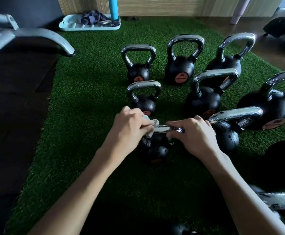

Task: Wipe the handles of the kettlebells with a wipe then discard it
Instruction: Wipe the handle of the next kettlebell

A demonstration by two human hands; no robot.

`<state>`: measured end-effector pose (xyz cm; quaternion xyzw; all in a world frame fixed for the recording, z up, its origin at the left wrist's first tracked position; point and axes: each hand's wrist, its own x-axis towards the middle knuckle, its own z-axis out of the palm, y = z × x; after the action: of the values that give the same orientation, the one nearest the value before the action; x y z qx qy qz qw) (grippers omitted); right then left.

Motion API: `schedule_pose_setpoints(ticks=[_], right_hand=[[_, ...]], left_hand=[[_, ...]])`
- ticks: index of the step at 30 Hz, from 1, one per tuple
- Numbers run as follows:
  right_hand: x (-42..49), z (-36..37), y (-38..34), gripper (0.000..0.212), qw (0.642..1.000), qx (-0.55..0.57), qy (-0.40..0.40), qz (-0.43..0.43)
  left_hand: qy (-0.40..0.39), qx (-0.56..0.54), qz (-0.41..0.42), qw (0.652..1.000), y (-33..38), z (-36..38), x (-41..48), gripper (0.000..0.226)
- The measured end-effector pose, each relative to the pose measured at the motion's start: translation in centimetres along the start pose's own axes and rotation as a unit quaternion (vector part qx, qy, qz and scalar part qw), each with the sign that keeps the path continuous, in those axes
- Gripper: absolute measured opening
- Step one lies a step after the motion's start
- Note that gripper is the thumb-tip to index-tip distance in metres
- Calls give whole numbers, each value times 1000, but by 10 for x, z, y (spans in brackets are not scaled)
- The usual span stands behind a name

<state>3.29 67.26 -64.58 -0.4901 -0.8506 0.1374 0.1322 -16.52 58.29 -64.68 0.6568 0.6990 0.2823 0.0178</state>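
On green turf [87,92], your left hand [129,126] clenched the wipe [153,123] round the handle [162,128], right hand [196,134] gripping it; tray [73,28] held cloth [92,18].

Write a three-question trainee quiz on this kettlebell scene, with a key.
1. True or false: the left hand holds the wipe.
2. What does the right hand grip? A: a kettlebell handle; B: a blue bottle; C: a tray.
3. Fill in: the kettlebells stand on fake green ____.
Key: 1 true; 2 A; 3 grass.
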Motion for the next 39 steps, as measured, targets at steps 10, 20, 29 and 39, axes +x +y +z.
schedule_pose_setpoints(ticks=[10,20,29,39], right_hand=[[-16,7,4,35,999,32,34,22],[-17,8,2,35,998,32,34,36],[-26,10,-16,21,995,52,33,80],[-17,-14,-11,16,953,244,-133,121]], left_hand=[[-23,-216,-111,970,-52,17,-21,29],[72,-424,-189,883,-61,64,-50,25],[77,-443,-293,844,-54,96,-31,24],[125,-512,-396,752,-17,107,-13,19]])
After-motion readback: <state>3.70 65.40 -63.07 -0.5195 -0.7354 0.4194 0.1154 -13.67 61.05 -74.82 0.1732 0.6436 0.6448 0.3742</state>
